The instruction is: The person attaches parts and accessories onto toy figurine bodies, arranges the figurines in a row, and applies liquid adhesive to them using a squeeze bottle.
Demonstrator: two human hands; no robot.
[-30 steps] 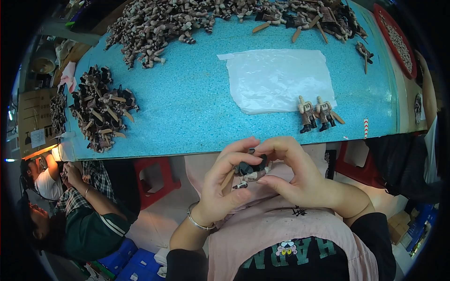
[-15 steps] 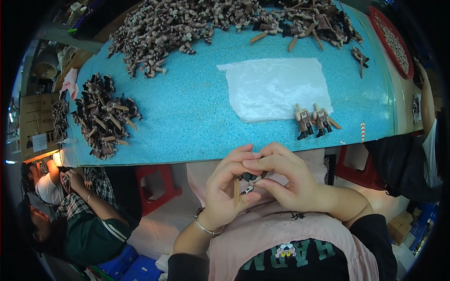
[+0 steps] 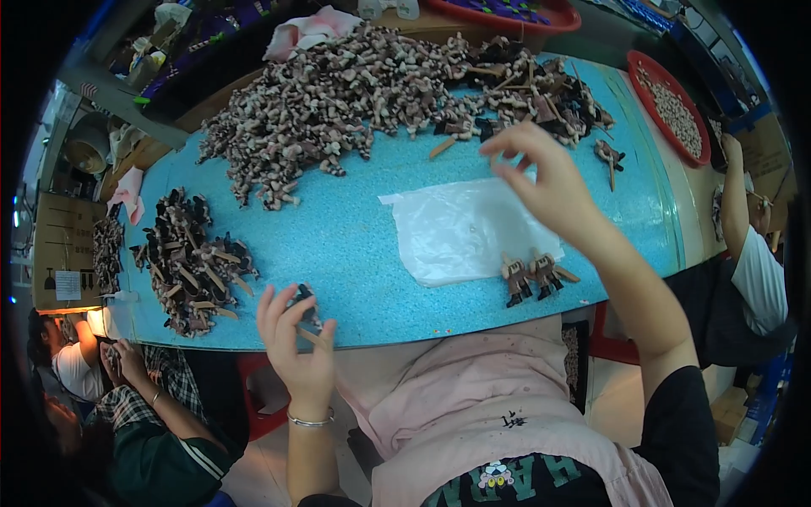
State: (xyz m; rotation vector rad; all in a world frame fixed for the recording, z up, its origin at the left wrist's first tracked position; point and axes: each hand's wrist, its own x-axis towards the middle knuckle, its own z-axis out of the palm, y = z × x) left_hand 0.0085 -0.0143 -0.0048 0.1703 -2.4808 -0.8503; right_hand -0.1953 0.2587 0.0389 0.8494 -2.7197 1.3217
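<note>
My left hand is at the table's near edge, left of the middle. Between its fingers and thumb is a small toy figure, dark and pale, with a flat wooden stick beside it; the fingers partly hide it. My right hand reaches over the far side of a white plastic sheet, its fingers curved, apart and empty. Just beyond it lie figures with wooden sticks. Two figures in brown and black lie side by side at the sheet's near right corner.
A large heap of small figure parts covers the far side of the blue table. At the left is a pile of figures with sticks. A red tray of pale pieces stands far right. Co-workers sit at left and right.
My hands have parted from in front of my chest. The left moved left with the figure; the right stretched forward over the sheet. The view has shifted, showing more of the table's far side.
</note>
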